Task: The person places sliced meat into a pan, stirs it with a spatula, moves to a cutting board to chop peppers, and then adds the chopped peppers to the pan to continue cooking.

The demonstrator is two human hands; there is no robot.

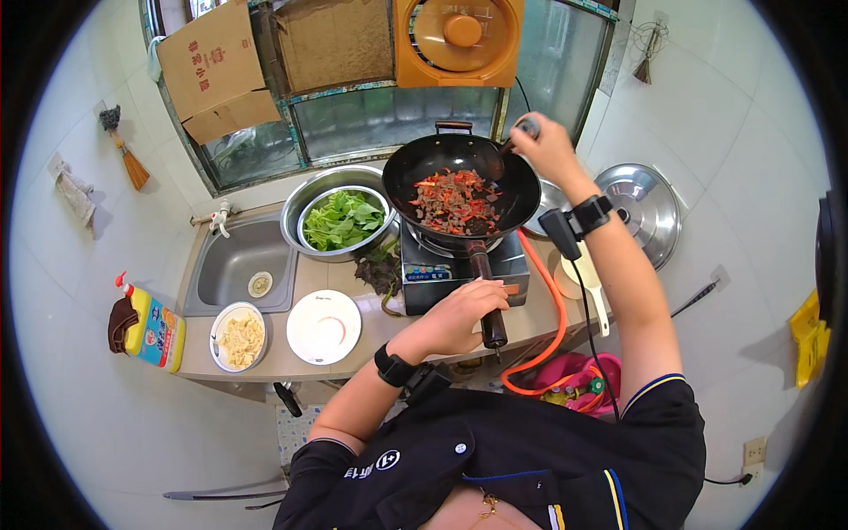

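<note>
My left hand [457, 315] is wrapped around the dark wooden handle [483, 262] of a black wok [404, 149]. The wok sits tilted over a portable gas stove [427, 288]. Inside it, sliced meat and red pepper strips [457, 202] lie spread across the bottom. My right hand [546, 146] grips a cooking spatula [505, 151] by its upper end, above the wok's right rim. The spatula's dark head dips inside the wok, to the right of the food. My fingers hide part of its handle.
Left of the stove stand a steel basin with leafy greens [341, 222], a white plate [323, 324] and a bowl of pale yellow food [240, 336]. An orange gas hose [556, 291] runs down the counter's front to a valve. A metal lid [642, 212] leans at the right wall.
</note>
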